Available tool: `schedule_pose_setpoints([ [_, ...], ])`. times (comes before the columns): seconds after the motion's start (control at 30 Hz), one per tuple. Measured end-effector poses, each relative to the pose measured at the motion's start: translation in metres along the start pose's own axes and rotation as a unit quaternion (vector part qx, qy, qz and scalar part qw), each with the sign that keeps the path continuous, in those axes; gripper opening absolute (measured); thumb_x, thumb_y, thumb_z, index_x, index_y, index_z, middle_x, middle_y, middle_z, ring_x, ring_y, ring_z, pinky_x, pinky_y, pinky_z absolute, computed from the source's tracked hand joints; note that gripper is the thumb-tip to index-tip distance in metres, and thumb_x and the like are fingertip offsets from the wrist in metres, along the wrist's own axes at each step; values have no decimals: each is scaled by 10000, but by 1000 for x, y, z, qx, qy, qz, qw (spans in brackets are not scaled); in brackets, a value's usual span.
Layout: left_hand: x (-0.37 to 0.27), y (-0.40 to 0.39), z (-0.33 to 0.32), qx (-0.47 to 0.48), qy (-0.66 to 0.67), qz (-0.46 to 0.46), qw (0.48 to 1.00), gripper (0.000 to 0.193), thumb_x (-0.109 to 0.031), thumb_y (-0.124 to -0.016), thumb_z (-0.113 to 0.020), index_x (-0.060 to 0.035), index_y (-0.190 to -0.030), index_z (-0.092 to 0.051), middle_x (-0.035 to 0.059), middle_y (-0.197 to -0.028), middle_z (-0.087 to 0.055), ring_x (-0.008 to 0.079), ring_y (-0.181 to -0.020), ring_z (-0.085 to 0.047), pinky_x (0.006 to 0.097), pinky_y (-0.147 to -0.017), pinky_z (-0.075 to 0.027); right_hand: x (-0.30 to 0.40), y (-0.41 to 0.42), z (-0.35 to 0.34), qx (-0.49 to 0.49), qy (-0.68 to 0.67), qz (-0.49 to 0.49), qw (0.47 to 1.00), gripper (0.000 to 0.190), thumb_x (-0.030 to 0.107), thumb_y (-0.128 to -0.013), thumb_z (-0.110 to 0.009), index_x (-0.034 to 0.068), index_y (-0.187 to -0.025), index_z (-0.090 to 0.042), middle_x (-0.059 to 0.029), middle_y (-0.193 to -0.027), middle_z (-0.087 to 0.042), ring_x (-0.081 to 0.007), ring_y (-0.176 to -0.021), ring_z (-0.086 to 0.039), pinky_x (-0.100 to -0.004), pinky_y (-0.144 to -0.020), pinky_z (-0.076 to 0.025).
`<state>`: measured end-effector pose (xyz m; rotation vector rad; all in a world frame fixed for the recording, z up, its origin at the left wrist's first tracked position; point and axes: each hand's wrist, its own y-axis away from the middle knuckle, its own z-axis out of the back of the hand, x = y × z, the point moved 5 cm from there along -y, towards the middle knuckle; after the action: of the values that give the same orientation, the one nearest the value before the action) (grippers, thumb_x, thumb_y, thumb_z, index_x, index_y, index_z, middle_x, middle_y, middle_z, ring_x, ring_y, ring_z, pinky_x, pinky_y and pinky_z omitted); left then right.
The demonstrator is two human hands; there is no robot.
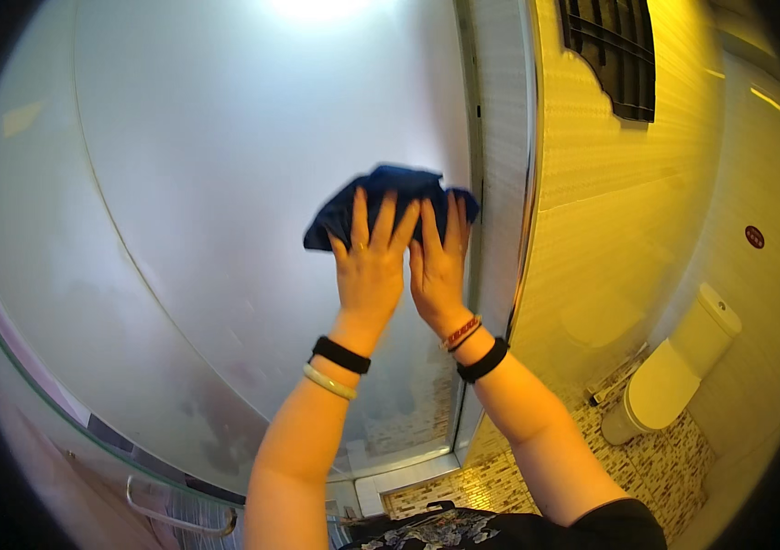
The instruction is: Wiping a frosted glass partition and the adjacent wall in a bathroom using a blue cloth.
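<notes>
Both hands press a crumpled dark blue cloth (390, 180) against a pale, glossy wall panel (239, 179). My left hand (368, 268) lies over the middle of the cloth with its fingers spread. A ring shows on one finger, and a black band and a pale bangle circle the wrist. Close beside it, my right hand (440, 271) holds the cloth's right end near the panel's edge. That wrist bears a red bracelet and a black band. The cloth's underside is hidden against the panel.
A metal edge strip (531, 172) runs down the corner right of the panel. A white toilet (661, 385) stands on the mosaic floor (483, 485) at lower right. A dark rack-like object (613, 58) is on the wall above. Lower left shows a metal handle (180, 524) on glass.
</notes>
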<state>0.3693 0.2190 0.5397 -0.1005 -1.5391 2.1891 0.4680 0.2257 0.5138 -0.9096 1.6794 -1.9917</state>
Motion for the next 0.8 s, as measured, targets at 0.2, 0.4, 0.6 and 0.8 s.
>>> schedule_pose_setpoints([
  [0.2, 48, -83, 49, -113, -61, -5, 992, 508, -134, -882, -525, -210, -1380, -455, 92, -1498, -310, 399, -1390, -217, 676, -1030, -198, 45, -108, -15, -64, -2, 111, 992, 508, 89, -874, -551, 102, -1372, -450, -276, -1416, -324, -473, -1329, -270, -600, -1089, -175],
  [0.4, 69, -120, 67, -181, -86, -8, 980, 475, -175, -900, -557, -213, -1364, -463, 82, -1483, -323, 371, -1388, -231, 664, -1014, -231, 63, -156, -23, -108, 10, 176, 978, 456, 124, -895, -544, 116, -1344, -471, -259, -1389, -380, -446, -1330, -299, -581, -1101, -178],
  [0.6, 63, -84, 57, -164, -83, 14, 983, 469, -193, -894, -566, -202, -1353, -470, 86, -1474, -332, 369, -1378, -246, 637, -1038, -200, 58, -118, -27, -77, -2, 159, 984, 459, 112, -886, -554, 120, -1340, -491, -209, -1400, -393, -401, -1346, -305, -567, -1107, -175],
  [0.8, 54, -20, 35, -112, -61, 65, 990, 518, -200, -843, -594, -247, -1346, -480, 65, -1440, -364, 383, -1363, -278, 641, -1048, -177, 51, -53, -31, -30, 8, 116, 993, 496, 98, -845, -597, 119, -1333, -515, -198, -1414, -390, -387, -1343, -320, -549, -1106, -182],
])
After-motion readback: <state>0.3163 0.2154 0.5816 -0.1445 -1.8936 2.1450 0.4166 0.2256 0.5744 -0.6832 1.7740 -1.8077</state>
